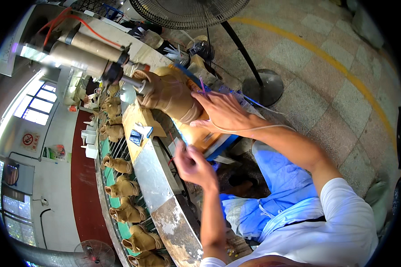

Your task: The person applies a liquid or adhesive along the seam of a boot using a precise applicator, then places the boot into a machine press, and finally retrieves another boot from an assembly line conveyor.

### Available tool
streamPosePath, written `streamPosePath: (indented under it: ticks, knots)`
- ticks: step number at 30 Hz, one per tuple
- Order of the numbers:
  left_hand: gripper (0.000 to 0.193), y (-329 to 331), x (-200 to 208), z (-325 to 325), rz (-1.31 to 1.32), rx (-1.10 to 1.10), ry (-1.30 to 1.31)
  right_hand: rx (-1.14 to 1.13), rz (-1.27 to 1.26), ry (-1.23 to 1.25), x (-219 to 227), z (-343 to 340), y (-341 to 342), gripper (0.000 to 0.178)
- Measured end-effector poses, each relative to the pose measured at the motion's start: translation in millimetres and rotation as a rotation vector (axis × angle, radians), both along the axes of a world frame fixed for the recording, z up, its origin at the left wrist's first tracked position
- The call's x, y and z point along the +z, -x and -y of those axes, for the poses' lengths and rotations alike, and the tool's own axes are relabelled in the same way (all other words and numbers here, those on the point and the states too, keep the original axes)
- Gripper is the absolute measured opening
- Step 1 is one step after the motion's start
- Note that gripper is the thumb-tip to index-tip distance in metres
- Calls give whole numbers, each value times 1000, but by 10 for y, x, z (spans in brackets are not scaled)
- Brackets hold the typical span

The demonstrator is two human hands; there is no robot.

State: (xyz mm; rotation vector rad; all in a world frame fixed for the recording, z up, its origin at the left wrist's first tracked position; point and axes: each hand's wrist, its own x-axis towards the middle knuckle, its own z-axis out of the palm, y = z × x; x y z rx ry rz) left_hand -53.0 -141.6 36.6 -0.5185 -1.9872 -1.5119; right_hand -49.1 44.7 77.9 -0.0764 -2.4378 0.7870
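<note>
A tan boot (171,95) is mounted on the metal rod of a machine (82,55) at the upper left. My right hand (225,111) grips the boot's side, thumb below and fingers above. A thin pink-purple stick (202,84) rises by its fingers. A light cord (258,129) runs along that wrist and forearm. My left hand (195,167) is lower and to the left, apart from the boot. Its fingers are curled and blurred, and whatever they hold is hard to see. A thin reddish line (171,137) shows just above it.
A conveyor at the left carries several tan boots (124,187). Beside it runs a metal ledge (153,178) with cardboard (140,118) and a phone-like dark item (136,138). A blue-edged tray (220,144) lies under the boot. A standing fan (263,86) is beyond.
</note>
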Motion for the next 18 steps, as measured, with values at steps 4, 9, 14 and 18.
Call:
streamPosePath:
  ticks: [4,9,14,18]
  knots:
    - [57,1105,875,-555,-184,-86,-29,-128,31,5,-63,-170,253,107]
    - [52,1757,1051,-941,-42,60,-98,-3,23,84,93,-538,619,97]
    - [29,1246,1033,-851,-177,-147,-637,104,-56,160,66,-560,587,94]
    - [34,1059,1396,-66,-156,-266,-1042,72,47,109,169,-490,499,92]
